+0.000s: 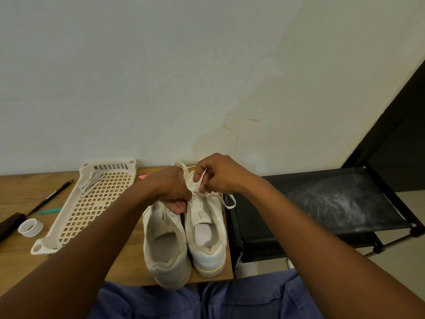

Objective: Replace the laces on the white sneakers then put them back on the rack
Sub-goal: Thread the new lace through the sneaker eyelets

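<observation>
Two white sneakers stand side by side on the wooden table (13, 196), heels toward me: the left sneaker (164, 245) and the right sneaker (207, 236). My left hand (171, 187) pinches the lace at the right sneaker's eyelets, fingers curled. My right hand (218, 174) pinches a strand of the white lace (230, 202) above the same shoe. One lace end loops off the shoe's right side. A bunch of lace shows behind my left hand.
A cream perforated tray (92, 203) lies to the left with a spare lace (90, 181) in it. Further left are a pen (53, 195), a teal item (49, 211) and a white tape roll (30, 227). A black shoe rack (333, 199) stands at the right.
</observation>
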The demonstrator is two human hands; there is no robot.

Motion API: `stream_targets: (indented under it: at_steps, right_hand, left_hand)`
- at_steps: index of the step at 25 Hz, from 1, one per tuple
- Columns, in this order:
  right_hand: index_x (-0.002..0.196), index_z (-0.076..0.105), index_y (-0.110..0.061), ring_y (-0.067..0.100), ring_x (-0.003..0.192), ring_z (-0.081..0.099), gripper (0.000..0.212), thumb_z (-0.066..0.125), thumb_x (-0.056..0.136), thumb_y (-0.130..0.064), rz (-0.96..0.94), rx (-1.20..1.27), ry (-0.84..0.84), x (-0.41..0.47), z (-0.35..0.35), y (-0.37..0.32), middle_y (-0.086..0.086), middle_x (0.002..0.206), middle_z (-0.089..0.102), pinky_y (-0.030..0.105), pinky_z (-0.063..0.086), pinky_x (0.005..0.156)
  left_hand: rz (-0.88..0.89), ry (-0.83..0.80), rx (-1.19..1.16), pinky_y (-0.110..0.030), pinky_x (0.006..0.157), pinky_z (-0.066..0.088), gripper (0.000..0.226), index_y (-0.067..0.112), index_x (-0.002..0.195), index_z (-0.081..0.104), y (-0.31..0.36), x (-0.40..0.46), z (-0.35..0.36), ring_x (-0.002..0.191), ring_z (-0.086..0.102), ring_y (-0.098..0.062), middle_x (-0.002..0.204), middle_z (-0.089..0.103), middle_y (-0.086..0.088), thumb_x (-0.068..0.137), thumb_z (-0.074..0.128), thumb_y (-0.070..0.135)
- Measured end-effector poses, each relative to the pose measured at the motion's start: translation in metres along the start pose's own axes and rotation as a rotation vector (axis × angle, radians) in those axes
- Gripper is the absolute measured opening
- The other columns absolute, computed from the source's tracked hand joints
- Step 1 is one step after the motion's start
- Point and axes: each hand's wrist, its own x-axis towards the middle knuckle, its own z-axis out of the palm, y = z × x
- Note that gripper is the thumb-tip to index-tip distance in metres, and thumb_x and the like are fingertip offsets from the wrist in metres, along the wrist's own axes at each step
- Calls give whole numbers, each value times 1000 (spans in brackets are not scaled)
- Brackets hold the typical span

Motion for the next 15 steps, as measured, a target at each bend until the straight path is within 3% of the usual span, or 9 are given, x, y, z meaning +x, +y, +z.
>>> stream_targets:
  at_steps: [4, 8, 15]
  right_hand:
    - [87, 83, -16, 11, 89, 71, 14, 79, 82, -3, -46, -119, -23, 4, 23, -2, -2, 90, 79, 30, 59, 83]
    - [88, 84, -21, 12, 89, 69, 7, 79, 85, -17, 8, -217, -34, 10, 32, 3, -4, 92, 78, 33, 60, 82]
    - [86, 82, -17, 22, 87, 72, 11, 79, 81, -26, 87, -256, -15, 21, 40, 9, 4, 88, 77, 45, 63, 83]
  left_hand:
    - [-6, -46, -75, -36, 66, 64, 14, -16, 98, 69, -10, 8, -2, 61, 73, -24, 68, 73, -19, 93, 68, -2]
    - [-5, -71, -81, -35, 69, 64, 20, -16, 106, 68, -14, 11, -3, 64, 73, -24, 68, 74, -17, 94, 67, 0]
    - [47, -83, -106, -37, 75, 64, 14, -14, 98, 71, -16, 12, -3, 69, 74, -25, 76, 75, -20, 95, 65, -2]
